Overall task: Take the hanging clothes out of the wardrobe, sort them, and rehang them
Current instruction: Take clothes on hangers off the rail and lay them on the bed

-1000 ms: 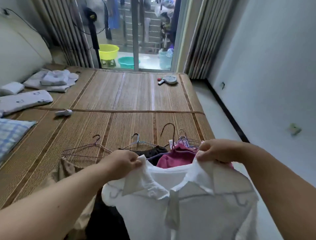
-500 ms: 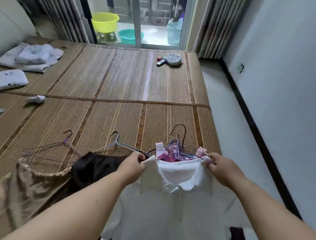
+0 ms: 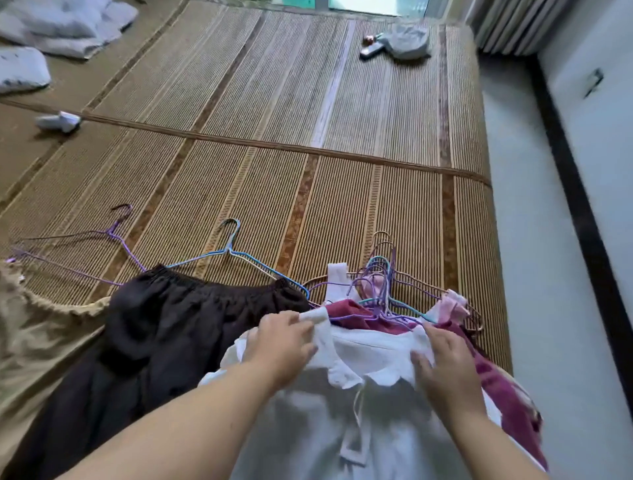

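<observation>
A woven straw-coloured mat (image 3: 274,102) is covering the wide bed surface, with a dark seam (image 3: 274,144) running across it from left to right. Daylight is coming in through a glazed opening (image 3: 376,3) at the far edge, and a pleated curtain (image 3: 507,24) is hanging at the far right. Along the right, a pale grey floor (image 3: 534,240) is stretching from near to far, meeting a dark skirting board (image 3: 575,205) under a light wall (image 3: 606,144) that is carrying a small fitting (image 3: 594,82). Far left, folded pale bedding (image 3: 68,27) is lying on the mat, and a crumpled grey cloth (image 3: 406,41) is sitting at its far right.
</observation>
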Demonstrator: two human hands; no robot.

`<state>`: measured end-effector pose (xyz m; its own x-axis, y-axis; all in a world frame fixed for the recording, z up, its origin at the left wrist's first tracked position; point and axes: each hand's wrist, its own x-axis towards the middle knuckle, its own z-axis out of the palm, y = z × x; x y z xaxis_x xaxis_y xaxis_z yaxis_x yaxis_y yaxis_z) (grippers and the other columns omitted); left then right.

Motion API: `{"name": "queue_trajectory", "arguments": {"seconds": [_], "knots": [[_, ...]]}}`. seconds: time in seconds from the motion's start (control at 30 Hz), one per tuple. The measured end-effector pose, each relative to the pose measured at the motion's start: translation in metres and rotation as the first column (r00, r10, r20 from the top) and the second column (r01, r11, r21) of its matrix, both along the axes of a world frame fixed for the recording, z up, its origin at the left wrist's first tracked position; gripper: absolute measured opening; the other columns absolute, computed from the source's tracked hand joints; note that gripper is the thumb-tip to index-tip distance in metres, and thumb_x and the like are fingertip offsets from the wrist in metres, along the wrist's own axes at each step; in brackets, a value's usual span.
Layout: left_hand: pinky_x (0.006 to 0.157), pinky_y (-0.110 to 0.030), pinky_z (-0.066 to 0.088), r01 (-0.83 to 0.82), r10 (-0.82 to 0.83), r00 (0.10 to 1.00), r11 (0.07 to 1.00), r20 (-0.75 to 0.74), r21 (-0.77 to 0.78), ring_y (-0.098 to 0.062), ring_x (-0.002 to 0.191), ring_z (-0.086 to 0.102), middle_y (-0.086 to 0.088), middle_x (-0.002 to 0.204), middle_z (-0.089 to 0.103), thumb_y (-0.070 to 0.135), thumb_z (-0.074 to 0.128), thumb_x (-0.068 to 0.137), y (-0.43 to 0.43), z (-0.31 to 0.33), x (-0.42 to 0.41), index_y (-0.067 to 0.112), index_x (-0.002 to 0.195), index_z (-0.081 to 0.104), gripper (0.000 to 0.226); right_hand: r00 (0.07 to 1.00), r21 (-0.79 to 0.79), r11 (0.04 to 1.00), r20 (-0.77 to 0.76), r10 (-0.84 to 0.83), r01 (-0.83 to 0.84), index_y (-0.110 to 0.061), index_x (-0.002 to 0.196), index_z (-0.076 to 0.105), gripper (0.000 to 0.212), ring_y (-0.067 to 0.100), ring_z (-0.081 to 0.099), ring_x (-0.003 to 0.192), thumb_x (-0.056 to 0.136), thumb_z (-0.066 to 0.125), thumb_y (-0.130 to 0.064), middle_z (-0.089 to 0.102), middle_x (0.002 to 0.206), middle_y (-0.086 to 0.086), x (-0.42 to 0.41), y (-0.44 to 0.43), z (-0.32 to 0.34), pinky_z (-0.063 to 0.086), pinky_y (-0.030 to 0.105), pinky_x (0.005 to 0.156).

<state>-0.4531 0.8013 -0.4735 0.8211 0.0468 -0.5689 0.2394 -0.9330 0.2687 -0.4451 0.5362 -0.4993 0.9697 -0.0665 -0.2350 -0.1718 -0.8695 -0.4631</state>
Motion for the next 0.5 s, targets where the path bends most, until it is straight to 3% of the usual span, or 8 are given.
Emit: {"name": "queue_trajectory", "arguments": {"seconds": [0.03,0.1,0.13,0.2,0.37,0.5], "knots": [[0.114,-0.044,0.022,0.048,-0.047,0.998,0.999,-0.051,0.011,-0.023,0.141,0.016,0.004,0.155,0.019,0.051,0.045,0.091,-0.003,-0.009,-0.001,0.037,0.143,0.034,0.055,0.997,-0.034,0.997,-0.04,0.063,-0.064,-0.019,0.135,0.051,0.06,0.034,0.044,0.125,0.082,0.054,-0.045,0.051,0.132,0.018,-0.003,0.004,-0.005,0.035,0.044,0.103],[0.115,-0.052,0.01,0.094,-0.09,0.983,0.996,-0.159,0.013,-0.025,0.146,-0.005,0.005,0.16,-0.01,0.057,0.042,0.09,-0.009,-0.027,-0.005,0.033,0.151,0.01,0.072,0.951,-0.181,0.956,-0.252,0.181,-0.23,-0.036,0.146,0.027,0.077,0.029,0.011,0.144,0.079,0.046,-0.068,0.015,0.157,0.007,-0.007,0.01,-0.018,0.02,0.048,0.112],[0.114,-0.054,0.009,0.107,-0.103,0.974,0.994,-0.203,0.012,-0.026,0.146,-0.01,0.004,0.159,-0.018,0.059,0.042,0.09,-0.01,-0.033,-0.008,0.032,0.151,0.005,0.077,0.913,-0.237,0.926,-0.356,0.2,-0.295,-0.043,0.147,0.017,0.082,0.028,-0.002,0.145,0.077,0.048,-0.073,-0.002,0.16,0.001,-0.007,0.01,-0.026,0.017,0.051,0.112],[0.114,-0.055,0.009,0.137,-0.13,0.959,0.991,-0.25,0.009,-0.027,0.146,-0.015,0.001,0.157,-0.024,0.058,0.044,0.089,-0.01,-0.038,-0.013,0.031,0.151,0.005,0.078,0.87,-0.261,0.91,-0.46,0.177,-0.323,-0.047,0.146,0.01,0.087,0.03,-0.012,0.144,0.074,0.052,-0.074,-0.019,0.157,-0.003,-0.004,0.013,-0.03,0.015,0.055,0.112],[0.115,-0.053,0.01,0.208,-0.198,0.964,0.977,-0.176,0.039,-0.025,0.146,-0.014,-0.001,0.157,-0.023,0.051,0.045,0.092,0.005,-0.015,-0.022,0.034,0.151,0.006,0.072,0.87,-0.308,0.883,-0.454,0.192,-0.355,-0.043,0.147,0.008,0.087,0.032,-0.013,0.144,0.078,0.06,-0.057,-0.018,0.157,0.002,0.008,0.04,-0.005,0.014,0.057,0.112],[0.117,-0.052,0.009,0.327,-0.321,0.944,0.94,-0.071,0.097,-0.024,0.146,-0.013,-0.001,0.158,-0.021,0.045,0.046,0.094,0.042,0.034,-0.035,0.036,0.15,0.002,0.072,0.862,-0.24,0.837,-0.271,0.429,-0.492,-0.042,0.148,0.012,0.085,0.027,-0.007,0.146,0.08,0.065,-0.043,-0.017,0.157,-0.002,0.012,0.098,0.037,0.013,0.052,0.115]]}}
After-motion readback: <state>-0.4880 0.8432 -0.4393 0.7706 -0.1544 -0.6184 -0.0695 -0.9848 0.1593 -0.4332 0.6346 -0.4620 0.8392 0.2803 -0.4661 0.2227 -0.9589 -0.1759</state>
